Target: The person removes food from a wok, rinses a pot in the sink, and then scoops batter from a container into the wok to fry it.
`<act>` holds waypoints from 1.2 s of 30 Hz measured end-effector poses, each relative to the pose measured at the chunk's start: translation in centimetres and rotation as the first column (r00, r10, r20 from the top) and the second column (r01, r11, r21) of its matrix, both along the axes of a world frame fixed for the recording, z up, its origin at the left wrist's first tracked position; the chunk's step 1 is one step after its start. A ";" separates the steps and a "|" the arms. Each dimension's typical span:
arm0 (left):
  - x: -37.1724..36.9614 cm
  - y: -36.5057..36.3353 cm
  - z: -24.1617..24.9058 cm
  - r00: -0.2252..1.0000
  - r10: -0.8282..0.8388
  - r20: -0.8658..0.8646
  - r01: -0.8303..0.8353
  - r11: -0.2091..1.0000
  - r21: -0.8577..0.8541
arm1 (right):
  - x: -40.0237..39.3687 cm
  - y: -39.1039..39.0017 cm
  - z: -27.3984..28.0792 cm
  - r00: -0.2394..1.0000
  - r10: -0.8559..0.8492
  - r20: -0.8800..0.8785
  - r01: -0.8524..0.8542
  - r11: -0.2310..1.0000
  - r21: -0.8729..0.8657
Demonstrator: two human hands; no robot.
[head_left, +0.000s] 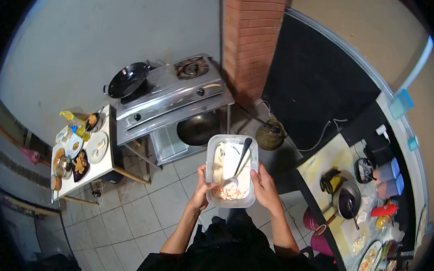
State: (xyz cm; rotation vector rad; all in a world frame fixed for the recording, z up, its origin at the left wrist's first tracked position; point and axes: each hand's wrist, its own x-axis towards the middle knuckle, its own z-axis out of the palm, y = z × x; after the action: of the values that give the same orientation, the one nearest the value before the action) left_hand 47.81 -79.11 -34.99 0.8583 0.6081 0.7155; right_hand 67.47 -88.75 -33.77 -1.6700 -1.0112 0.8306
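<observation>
A clear plastic container [229,202] is held level in front of my body, between both hands. Inside lie a white creamy mass [231,158] and orange-and-white shredded bits [233,192] near the close edge. A spoon [244,154] with a dark handle rests in it, its bowl down in the food and its handle toward the far right corner. My left hand [202,189] grips the container's left side. Around the right side my right hand [265,188] is closed, thumb at the rim.
Ahead stands a metal stove [172,101] with a black wok [127,81]. At left, a small table [109,149] bears plates and bottles. The right counter [318,165] holds a pot [346,198], cups and plates. A gas cylinder [270,134] stands near the brick pillar.
</observation>
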 end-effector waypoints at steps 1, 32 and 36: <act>-0.9 1.0 -0.1 0.999 0.042 0.006 -0.042 0.999 0.008 | -0.9 1.6 2.0 0.988 0.000 0.155 -0.012 0.997 0.077; -16.8 34.8 2.5 0.836 0.535 -0.118 -0.399 0.742 0.538 | -15.2 43.9 13.6 0.238 0.332 0.913 -0.616 0.778 -0.122; -18.3 37.2 0.8 0.818 0.573 -0.057 -0.445 0.693 0.568 | -16.3 44.1 11.4 0.266 0.338 0.903 -0.706 0.706 -0.057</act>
State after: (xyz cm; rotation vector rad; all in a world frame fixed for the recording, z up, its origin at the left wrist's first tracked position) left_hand 29.52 -41.89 -34.19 1.3244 0.9001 1.3583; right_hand 51.19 -44.66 -22.35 -1.3416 -2.4369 0.0208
